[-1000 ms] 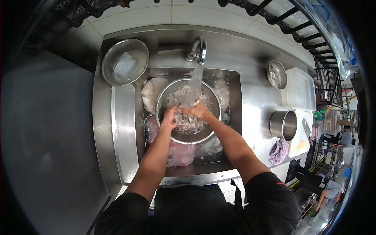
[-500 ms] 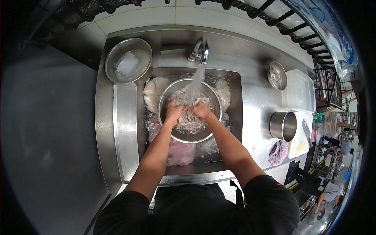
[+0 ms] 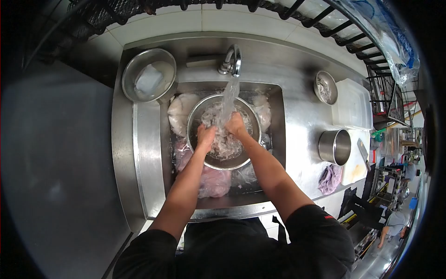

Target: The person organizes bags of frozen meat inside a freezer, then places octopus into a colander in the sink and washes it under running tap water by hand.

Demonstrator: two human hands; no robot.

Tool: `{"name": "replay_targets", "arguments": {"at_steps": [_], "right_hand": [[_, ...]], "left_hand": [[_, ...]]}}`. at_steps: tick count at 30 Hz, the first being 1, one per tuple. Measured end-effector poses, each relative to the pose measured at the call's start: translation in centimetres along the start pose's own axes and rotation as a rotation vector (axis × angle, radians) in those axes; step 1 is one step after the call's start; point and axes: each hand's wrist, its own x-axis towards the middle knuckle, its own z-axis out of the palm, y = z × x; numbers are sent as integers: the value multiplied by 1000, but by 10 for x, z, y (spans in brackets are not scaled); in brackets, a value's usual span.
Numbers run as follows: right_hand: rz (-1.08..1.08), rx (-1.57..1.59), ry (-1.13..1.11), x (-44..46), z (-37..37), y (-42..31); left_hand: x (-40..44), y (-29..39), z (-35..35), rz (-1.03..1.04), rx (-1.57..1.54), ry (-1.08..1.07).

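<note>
In the head view, a round metal bowl [image 3: 256, 148] stands in the sink, filled with water and pale greyish raw pieces [image 3: 226, 146] that look like peeled shrimp. My left hand [image 3: 206, 135] is down in the bowl on its left side, fingers curled into the pieces. Beside the water stream, my right hand [image 3: 235, 124] is closed around more of them, its fingertips hidden. Water pours from the running faucet [image 3: 236, 63] into the bowl between my hands.
Plastic-wrapped pink meat [image 3: 215, 182] and a pale bagged lump [image 3: 181, 114] lie in the sink [image 3: 277, 162]. A bowl [image 3: 149, 76] holding a white block sits upper left. To the right are a small bowl [image 3: 324, 87], pot [image 3: 334, 147], cloth [image 3: 330, 179], knife [image 3: 363, 152] and cutting board [image 3: 354, 171].
My right hand has moved slightly up, closer to the stream, and my left hand a little down, so they are farther apart. The pieces in the bowl have shifted.
</note>
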Motion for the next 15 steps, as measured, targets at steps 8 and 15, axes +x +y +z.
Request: {"name": "replay_targets", "arguments": {"at_steps": [8, 15], "right_hand": [[-25, 82, -247, -50, -51, -72], [-357, -207, -217, -23, -11, -39]], "left_hand": [[9, -6, -12, -62, -192, 22], [-4, 23, -9, -164, -180, -210]]}}
